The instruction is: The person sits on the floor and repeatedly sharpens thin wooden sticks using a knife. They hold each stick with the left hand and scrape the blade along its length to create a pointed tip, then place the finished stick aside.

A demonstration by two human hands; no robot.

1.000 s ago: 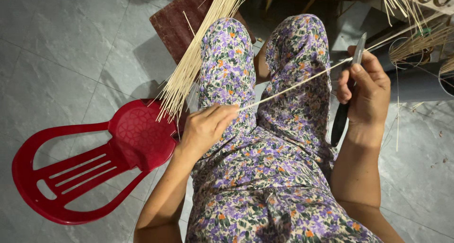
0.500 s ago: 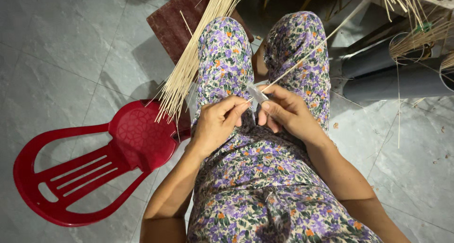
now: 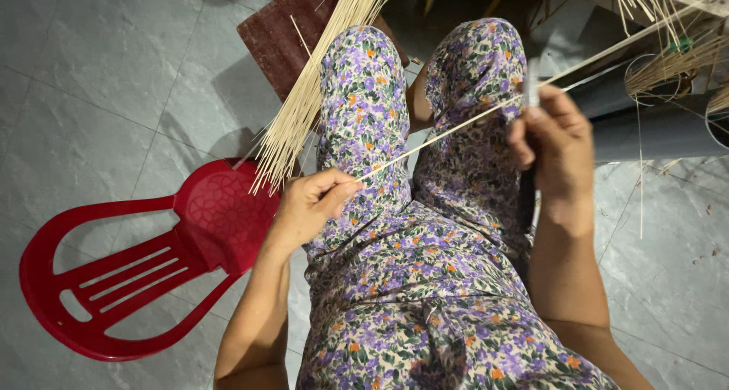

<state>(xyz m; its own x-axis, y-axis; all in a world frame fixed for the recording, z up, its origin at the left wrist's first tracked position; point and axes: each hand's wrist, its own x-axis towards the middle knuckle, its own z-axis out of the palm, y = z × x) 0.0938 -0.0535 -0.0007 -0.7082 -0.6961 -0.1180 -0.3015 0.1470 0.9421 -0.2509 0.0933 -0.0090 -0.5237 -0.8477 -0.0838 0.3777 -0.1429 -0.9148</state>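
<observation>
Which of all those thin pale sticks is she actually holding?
The single stick stretched across her knees, pinched by the left hand and right hand; the bundle lies untouched.

Open grey tile floor [image 3: 99,86] fills the upper left and far left of the frame. A red plastic chair [image 3: 129,268] lying on its side blocks the lower left. A bundle of pale sticks [image 3: 315,94] slants across upper centre over a dark brown board [image 3: 277,37]. Grey pipes [image 3: 653,128] and loose straw [image 3: 668,63] crowd the upper right; bare floor shows at lower right.

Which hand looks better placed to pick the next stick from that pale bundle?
Probably the left hand: it sits right beside the bundle of pale sticks, while the right hand is across the lap holding a blade.
</observation>
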